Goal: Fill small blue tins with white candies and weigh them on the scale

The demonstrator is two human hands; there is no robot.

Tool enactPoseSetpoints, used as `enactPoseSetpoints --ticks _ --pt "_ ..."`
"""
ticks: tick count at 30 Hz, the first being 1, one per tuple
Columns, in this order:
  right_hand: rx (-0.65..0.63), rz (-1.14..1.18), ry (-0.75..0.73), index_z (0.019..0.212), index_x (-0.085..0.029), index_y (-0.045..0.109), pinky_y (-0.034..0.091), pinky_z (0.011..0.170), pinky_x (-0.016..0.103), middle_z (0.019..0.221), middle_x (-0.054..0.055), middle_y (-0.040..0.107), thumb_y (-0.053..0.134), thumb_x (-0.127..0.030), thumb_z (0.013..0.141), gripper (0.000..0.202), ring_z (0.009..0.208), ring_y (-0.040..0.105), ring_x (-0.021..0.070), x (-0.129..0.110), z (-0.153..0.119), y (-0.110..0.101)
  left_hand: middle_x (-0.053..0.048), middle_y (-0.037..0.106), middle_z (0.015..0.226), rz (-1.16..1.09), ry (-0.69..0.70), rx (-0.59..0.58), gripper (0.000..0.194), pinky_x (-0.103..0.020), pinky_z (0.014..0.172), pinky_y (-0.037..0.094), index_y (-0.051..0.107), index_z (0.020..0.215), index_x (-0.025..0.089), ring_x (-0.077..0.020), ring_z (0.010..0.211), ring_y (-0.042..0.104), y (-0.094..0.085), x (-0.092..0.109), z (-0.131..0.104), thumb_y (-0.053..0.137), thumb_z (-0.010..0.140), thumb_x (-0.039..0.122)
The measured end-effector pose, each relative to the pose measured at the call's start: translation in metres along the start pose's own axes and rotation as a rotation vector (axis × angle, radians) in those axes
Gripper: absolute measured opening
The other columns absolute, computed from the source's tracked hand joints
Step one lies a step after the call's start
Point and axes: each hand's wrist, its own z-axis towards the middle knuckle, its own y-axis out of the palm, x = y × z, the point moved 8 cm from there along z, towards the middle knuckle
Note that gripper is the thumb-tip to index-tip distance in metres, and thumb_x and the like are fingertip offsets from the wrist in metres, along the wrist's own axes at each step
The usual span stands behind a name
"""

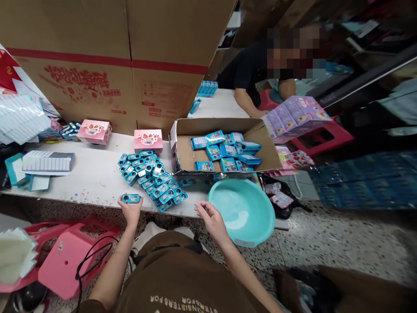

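Note:
My left hand (129,211) grips a small blue box (130,198) by its two ends at the table's front edge. A round dark spot shows on the box's face. To its right lies a pile of similar blue boxes (153,178), many with the same dark round spot. My right hand (211,216) hovers by the left rim of a turquoise basin (267,208), its fingers loosely bent and apart, with nothing visible in them. Behind the basin stands an open cardboard carton (224,170) holding several loose blue packs (213,152).
A tall cardboard box (97,65) stands behind the white table (94,174). Two pink strawberry boxes (148,140) sit before it. Pink stools (71,261) flank the table's near left. A person (244,74) in dark clothes is across, near purple boxes (295,115).

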Motion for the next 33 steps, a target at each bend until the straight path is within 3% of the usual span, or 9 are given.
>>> enactPoseSetpoints --ticks 4,7,11,16,24,29,31,33 --pt "0.076 -0.093 0.037 0.077 -0.018 0.061 0.048 0.067 0.029 0.072 0.003 0.06 0.058 -0.055 0.076 0.037 0.072 0.056 0.0184 0.013 -0.016 -0.014 -0.013 0.052 0.11 0.039 -0.119 0.028 0.089 -0.042 0.088 0.047 0.025 0.119 0.018 -0.0243 0.102 0.058 0.035 -0.038 0.025 0.081 0.054 0.04" --pt "0.182 -0.109 0.075 0.078 -0.018 0.064 0.049 0.067 0.031 0.073 0.006 0.064 0.059 -0.059 0.073 0.041 0.073 0.059 0.0208 0.017 -0.027 -0.027 -0.015 0.049 0.113 0.064 -0.165 0.057 0.091 -0.045 0.092 0.045 0.024 0.12 0.017 -0.0275 0.107 0.055 0.053 -0.056 0.038 0.08 0.054 0.044" --pt "0.294 -0.117 0.114 0.077 -0.018 0.066 0.051 0.07 0.033 0.076 0.008 0.067 0.061 -0.063 0.069 0.046 0.074 0.061 0.0223 0.02 -0.039 -0.037 -0.023 0.04 0.127 0.066 -0.066 0.095 0.096 -0.046 0.101 0.038 0.019 0.127 0.014 -0.0323 0.123 0.044 0.068 -0.06 0.054 0.078 0.059 0.047" --pt "0.298 -0.16 0.141 0.078 -0.018 0.066 0.05 0.073 0.035 0.08 0.009 0.068 0.058 -0.062 0.071 0.046 0.078 0.062 0.0239 0.02 -0.042 -0.031 -0.025 0.034 0.133 0.052 0.105 0.033 0.091 -0.047 0.107 0.031 0.017 0.136 0.01 -0.033 0.131 0.034 0.081 -0.055 0.06 0.07 0.071 0.044" --pt "0.24 -0.299 0.093 0.076 -0.018 0.066 0.047 0.07 0.033 0.076 0.007 0.068 0.056 -0.059 0.075 0.042 0.074 0.06 0.0232 0.011 -0.027 -0.02 -0.016 0.048 0.112 0.075 0.124 -0.001 0.056 -0.047 0.099 0.039 0.042 0.117 0.013 -0.0306 0.119 0.044 0.079 -0.06 0.077 0.066 0.074 0.04" --pt "0.19 -0.359 0.038 0.076 -0.018 0.066 0.046 0.072 0.032 0.077 0.007 0.066 0.053 -0.058 0.077 0.041 0.075 0.06 0.0228 -0.003 -0.013 -0.009 -0.016 0.047 0.117 0.072 0.203 -0.075 0.069 -0.047 0.101 0.038 0.038 0.122 0.013 -0.0301 0.119 0.044 0.071 -0.053 0.082 0.072 0.067 0.037" --pt "0.186 -0.371 0.025 0.075 -0.018 0.066 0.046 0.074 0.033 0.077 0.007 0.066 0.053 -0.057 0.077 0.041 0.076 0.06 0.0229 -0.006 -0.008 -0.007 -0.019 0.044 0.124 0.087 0.289 -0.081 0.075 -0.048 0.104 0.034 0.033 0.128 0.011 -0.0306 0.123 0.041 0.059 -0.041 0.084 0.069 0.069 0.041" --pt "0.201 -0.372 0.017 0.074 -0.018 0.065 0.046 0.074 0.033 0.077 0.007 0.067 0.052 -0.059 0.076 0.042 0.076 0.06 0.0232 -0.008 -0.004 -0.007 -0.02 0.042 0.128 0.119 0.368 -0.013 0.07 -0.048 0.106 0.03 0.031 0.131 0.011 -0.0301 0.126 0.037 0.043 -0.022 0.096 0.061 0.076 0.044"
